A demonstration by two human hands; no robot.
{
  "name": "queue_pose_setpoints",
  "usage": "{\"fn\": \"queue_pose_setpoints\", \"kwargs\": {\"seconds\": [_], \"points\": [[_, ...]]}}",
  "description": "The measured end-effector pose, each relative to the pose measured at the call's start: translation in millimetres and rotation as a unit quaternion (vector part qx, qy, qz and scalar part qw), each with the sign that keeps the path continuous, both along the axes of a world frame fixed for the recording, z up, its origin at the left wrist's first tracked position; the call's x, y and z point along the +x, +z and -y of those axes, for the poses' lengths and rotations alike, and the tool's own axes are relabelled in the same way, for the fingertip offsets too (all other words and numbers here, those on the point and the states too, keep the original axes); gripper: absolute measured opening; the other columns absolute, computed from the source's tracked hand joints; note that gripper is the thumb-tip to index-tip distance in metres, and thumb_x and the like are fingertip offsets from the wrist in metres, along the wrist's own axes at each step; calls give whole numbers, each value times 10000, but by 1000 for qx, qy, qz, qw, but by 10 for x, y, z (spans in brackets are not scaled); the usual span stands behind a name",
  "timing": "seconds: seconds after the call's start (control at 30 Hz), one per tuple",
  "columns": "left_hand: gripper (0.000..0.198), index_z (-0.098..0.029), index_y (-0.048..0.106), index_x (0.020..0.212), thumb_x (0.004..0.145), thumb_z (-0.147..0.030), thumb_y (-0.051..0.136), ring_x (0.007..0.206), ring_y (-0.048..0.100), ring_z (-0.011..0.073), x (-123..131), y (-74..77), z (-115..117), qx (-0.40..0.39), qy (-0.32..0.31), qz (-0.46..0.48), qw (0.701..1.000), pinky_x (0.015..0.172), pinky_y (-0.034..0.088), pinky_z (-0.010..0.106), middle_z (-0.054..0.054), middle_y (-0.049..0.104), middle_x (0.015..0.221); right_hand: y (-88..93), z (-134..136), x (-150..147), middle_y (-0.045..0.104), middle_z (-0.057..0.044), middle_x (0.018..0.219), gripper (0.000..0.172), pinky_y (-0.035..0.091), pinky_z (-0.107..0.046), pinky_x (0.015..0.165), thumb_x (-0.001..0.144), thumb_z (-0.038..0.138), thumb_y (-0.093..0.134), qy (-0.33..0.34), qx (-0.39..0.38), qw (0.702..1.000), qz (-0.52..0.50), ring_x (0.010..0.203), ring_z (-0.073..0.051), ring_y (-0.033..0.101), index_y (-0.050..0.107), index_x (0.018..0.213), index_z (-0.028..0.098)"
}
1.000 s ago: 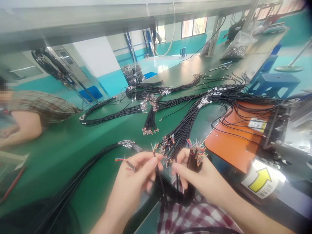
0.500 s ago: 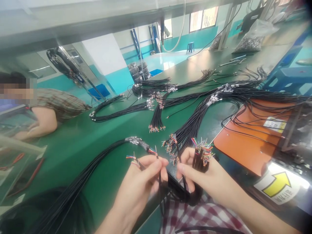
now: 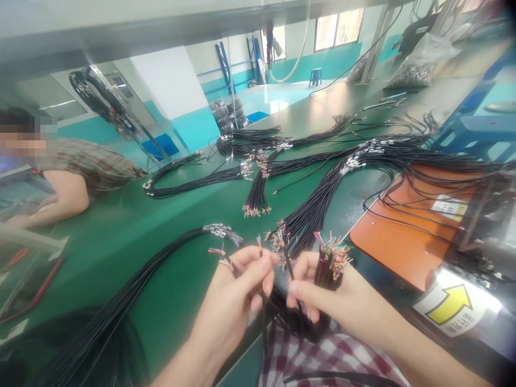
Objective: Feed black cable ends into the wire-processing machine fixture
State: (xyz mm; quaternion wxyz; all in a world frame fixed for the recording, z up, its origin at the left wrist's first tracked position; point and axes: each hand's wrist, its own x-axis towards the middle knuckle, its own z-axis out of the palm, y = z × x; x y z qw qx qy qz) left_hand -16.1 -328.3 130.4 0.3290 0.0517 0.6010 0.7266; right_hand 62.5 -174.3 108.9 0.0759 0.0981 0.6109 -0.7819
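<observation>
My left hand (image 3: 236, 298) pinches a thin black cable (image 3: 263, 279) between thumb and forefinger, and further cable ends with coloured wires stick out behind its fingers. My right hand (image 3: 326, 293) is closed on a bunch of black cables (image 3: 328, 266) whose stripped coloured ends point up, and its fingers also pinch a single cable (image 3: 288, 263). Both hands hover at the near edge of the green bench (image 3: 121, 236), just above my checked clothing.
Several bundles of black cables (image 3: 250, 177) lie spread over the bench, one long bundle (image 3: 133, 290) running to the lower left. An orange plate (image 3: 395, 236) and a yellow arrow label (image 3: 449, 306) lie to the right. Another person (image 3: 64, 177) leans on the bench at the left.
The camera has swung a little. My hands have stayed together at the bench edge, shifting the single cables slightly between the fingers.
</observation>
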Motion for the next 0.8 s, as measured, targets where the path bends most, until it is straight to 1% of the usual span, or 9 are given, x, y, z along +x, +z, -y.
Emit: {"fn": "queue_pose_setpoints", "kwargs": {"seconds": [0.07, 0.13, 0.23, 0.3, 0.43, 0.5, 0.63, 0.73, 0.8], "points": [[253, -171, 713, 817, 688, -362, 818, 379, 325, 7, 3, 22, -46, 12, 5, -4, 1000, 399, 238, 130, -75, 486, 445, 17, 17, 7, 677, 11, 684, 203, 415, -205, 530, 806, 290, 682, 18, 1, 1000, 15, 494, -64, 508, 527, 757, 168], [284, -163, 727, 825, 651, -356, 842, 379, 313, 9, 6, 39, -85, 14, 2, 4, 1000, 405, 256, 132, -84, 461, 418, 31, 33, 7, 668, 15, 675, 189, 421, -207, 540, 806, 274, 671, 25, 2, 1000, 16, 494, -62, 504, 529, 744, 166], [230, -136, 710, 689, 643, -317, 843, 359, 285, 1, 11, 43, -117, 12, 0, 5, 1000, 449, 338, 147, -94, 423, 374, 36, 43, 3, 680, 3, 694, 187, 422, -213, 548, 820, 290, 656, 37, -3, 999, 0, 490, -62, 503, 535, 756, 163], [234, -139, 652, 597, 656, -277, 831, 347, 276, -6, 12, 34, -122, 15, 1, 3, 1000, 476, 365, 153, -97, 421, 369, 34, 39, 5, 692, -9, 705, 188, 421, -218, 551, 827, 298, 649, 44, -5, 999, -6, 488, -65, 504, 540, 759, 161], [309, -145, 577, 547, 669, -288, 823, 352, 302, 2, 5, 19, -120, 14, -8, 13, 1000, 427, 298, 143, -82, 453, 396, 31, 26, 26, 689, -9, 694, 213, 418, -221, 545, 826, 328, 652, 35, -6, 999, -6, 481, -68, 497, 540, 749, 165], [297, -143, 605, 583, 661, -321, 829, 354, 297, 2, -6, 19, -115, 8, -14, 19, 1000, 412, 267, 142, -83, 451, 407, 30, 33, 32, 689, -6, 687, 217, 421, -224, 547, 818, 337, 660, 31, -10, 999, 0, 481, -71, 496, 537, 756, 169], [286, -136, 660, 651, 666, -368, 828, 352, 283, -7, -35, 19, -99, -5, -15, 22, 1000, 438, 288, 139, -95, 429, 406, 29, 88, 16, 683, 3, 678, 222, 430, -233, 574, 816, 340, 663, 32, -10, 999, 9, 486, -72, 494, 520, 771, 177], [280, -141, 675, 659, 665, -377, 827, 347, 259, -8, -31, 6, -89, -1, -14, 19, 1000, 412, 256, 137, -97, 413, 398, 29, 46, 8, 681, 3, 688, 283, 426, -230, 571, 819, 424, 659, 39, -13, 999, 1, 483, -71, 492, 518, 770, 184], [260, -157, 680, 644, 652, -369, 831, 349, 291, 7, 11, 1, -91, 20, -20, 23, 999, 406, 274, 144, -93, 416, 398, 28, -104, 21, 703, -27, 770, 397, 455, -250, 617, 746, 554, 697, 104, -27, 994, -23, 554, -100, 557, 559, 802, 186]]}}
